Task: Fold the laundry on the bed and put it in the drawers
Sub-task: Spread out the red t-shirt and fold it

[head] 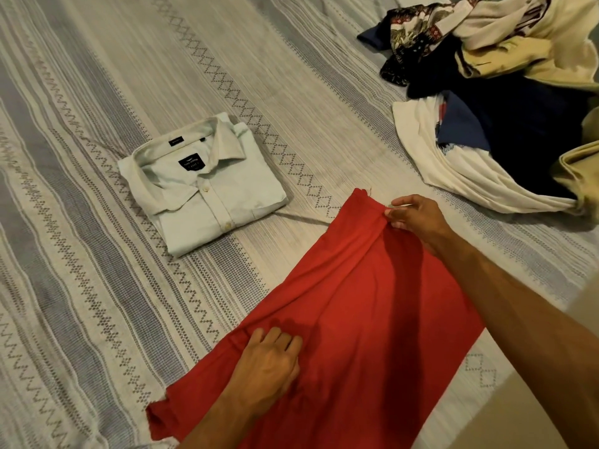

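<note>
While the left hand [270, 367] lies flat on the near part of the red garment [350, 319], its fingers close together and pressing the cloth onto the bed [97, 286], the fold is best made against that anchor: keep the palm down so the lower layer cannot creep. Farther out, the right hand [413, 217] pinches the garment's far edge between thumb and fingertips, just beside its top corner. Judging from the ridges that run lengthwise down the fabric, the cloth is soft and will bunch, so the pinched edge should be drawn taut and level first, then brought over in 1 smooth motion, with the edges matched before the palm is lifted. A pass of the flat hand afterward would clear the creases. Beyond the red cloth, to the left, 1 folded white shirt [207, 189] lies square on the bed and gives a fair size to fold toward. Farthest away, at the right, the unfolded pile [505, 102] of cream, navy and patterned clothes waits; no drawers are in view.
</note>
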A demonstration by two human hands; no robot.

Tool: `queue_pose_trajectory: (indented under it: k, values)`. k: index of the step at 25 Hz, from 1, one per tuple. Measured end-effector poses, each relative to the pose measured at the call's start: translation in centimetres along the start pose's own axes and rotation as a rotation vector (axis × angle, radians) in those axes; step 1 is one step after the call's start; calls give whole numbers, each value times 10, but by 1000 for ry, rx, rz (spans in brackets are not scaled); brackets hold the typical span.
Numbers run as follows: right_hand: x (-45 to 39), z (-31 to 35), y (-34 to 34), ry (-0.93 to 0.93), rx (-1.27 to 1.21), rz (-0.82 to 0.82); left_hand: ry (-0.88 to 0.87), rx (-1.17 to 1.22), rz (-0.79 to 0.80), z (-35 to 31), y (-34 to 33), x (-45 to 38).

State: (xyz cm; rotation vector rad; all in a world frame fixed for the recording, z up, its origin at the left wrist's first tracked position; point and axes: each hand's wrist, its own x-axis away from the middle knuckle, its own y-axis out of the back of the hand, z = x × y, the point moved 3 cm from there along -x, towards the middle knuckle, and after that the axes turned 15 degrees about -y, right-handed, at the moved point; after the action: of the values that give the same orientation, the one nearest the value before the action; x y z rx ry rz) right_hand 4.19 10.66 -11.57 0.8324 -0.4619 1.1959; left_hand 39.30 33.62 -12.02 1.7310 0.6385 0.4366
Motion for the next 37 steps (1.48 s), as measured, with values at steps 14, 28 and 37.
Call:
queue_pose_trajectory:
  k: [14, 28, 37]
  values:
    - [-4, 52, -81, 590, 902, -177, 698, 631, -111, 87, 31, 18]
    - [-25, 57, -54, 336, 542, -197, 756, 637, -253, 94, 31, 24]
    - [30, -41, -17, 517, 985, -398, 247, 236, -122, -9, 7, -16]
